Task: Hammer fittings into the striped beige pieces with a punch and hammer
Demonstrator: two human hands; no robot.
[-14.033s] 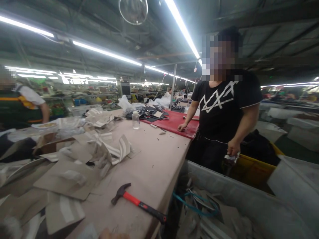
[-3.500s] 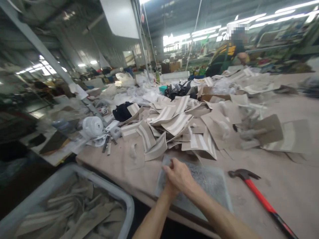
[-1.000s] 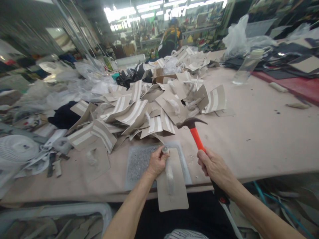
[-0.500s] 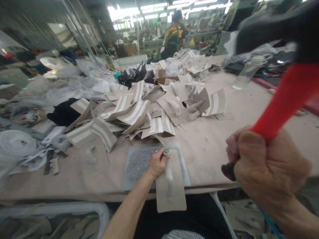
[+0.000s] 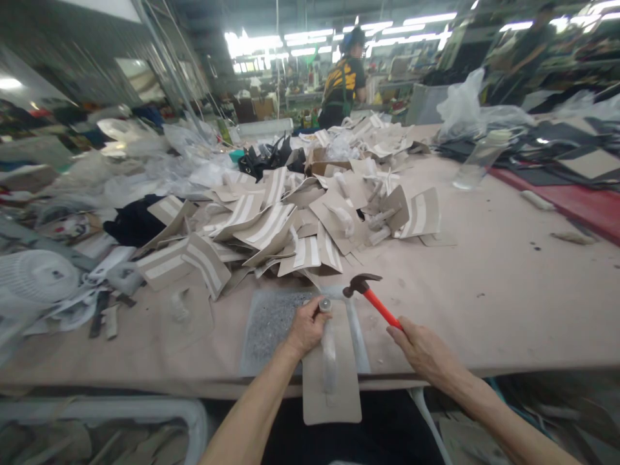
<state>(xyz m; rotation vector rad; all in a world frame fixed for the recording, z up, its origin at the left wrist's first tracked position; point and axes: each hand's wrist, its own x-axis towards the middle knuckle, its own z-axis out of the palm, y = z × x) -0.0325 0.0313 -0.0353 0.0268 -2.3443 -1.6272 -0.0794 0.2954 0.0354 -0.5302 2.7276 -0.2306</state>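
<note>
My left hand [image 5: 304, 329] is closed around a small metal punch [image 5: 324, 305], standing it upright on a tan cardboard piece [image 5: 334, 381] with a clear strip down its middle. That piece lies over a grey cutting pad [image 5: 264, 329] at the table's near edge. My right hand [image 5: 422, 349] grips the red handle of a hammer [image 5: 371, 294], whose black head hovers just right of the punch's top.
A heap of striped tan cardboard pieces [image 5: 271, 223] covers the middle of the table [image 5: 484, 303]. A small white fan [image 5: 36, 278] and tools lie at left, a plastic bottle [image 5: 477, 161] at right. A grey bin [image 5: 106, 426] sits below left. A person [image 5: 345, 77] stands far behind.
The hammer, raised high close to the camera half a second ago, has come down beside the punch. My left hand still holds the punch on the cardboard piece.
</note>
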